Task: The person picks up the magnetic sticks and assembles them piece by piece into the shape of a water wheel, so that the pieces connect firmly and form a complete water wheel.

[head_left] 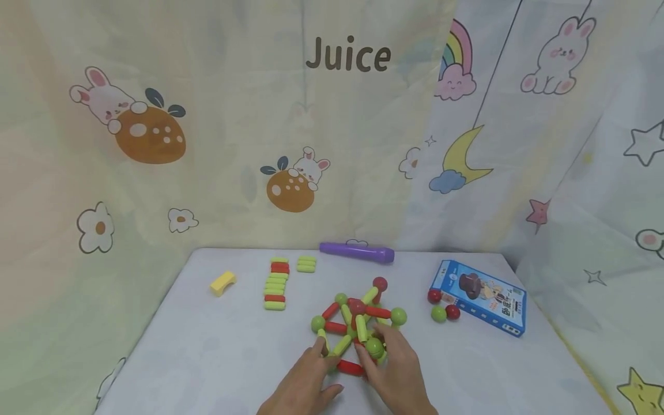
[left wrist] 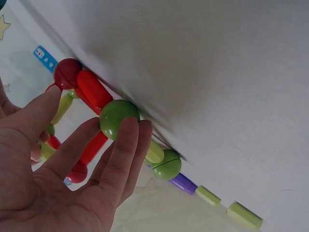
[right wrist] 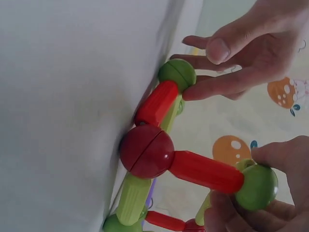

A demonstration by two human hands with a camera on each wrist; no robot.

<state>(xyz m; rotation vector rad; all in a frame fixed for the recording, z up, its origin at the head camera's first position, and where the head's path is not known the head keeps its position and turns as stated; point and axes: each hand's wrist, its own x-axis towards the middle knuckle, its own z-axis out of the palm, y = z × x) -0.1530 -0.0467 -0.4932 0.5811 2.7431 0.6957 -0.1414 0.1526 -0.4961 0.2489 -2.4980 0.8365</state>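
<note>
On the white table stands a frame of magnetic rods and balls, with a red ball (head_left: 357,307) on top and red rods (head_left: 350,368) and yellow-green rods between the joints. My right hand (head_left: 398,369) pinches a green ball (right wrist: 258,187) between thumb and fingers, at the raised end of a red rod (right wrist: 206,171). That rod rises from a dark red ball (right wrist: 147,151) at the table. At the front left corner, my left hand (head_left: 308,377) touches another green ball (left wrist: 117,117) with extended fingers, its thumb apart from that ball.
Yellow-green and red rods (head_left: 275,291) lie in a column behind left, near a yellow block (head_left: 223,283). A purple microphone-shaped stick (head_left: 358,252) lies at the back. To the right are a blue box (head_left: 482,297) and loose balls (head_left: 438,313). A printed curtain (head_left: 233,144) hangs behind.
</note>
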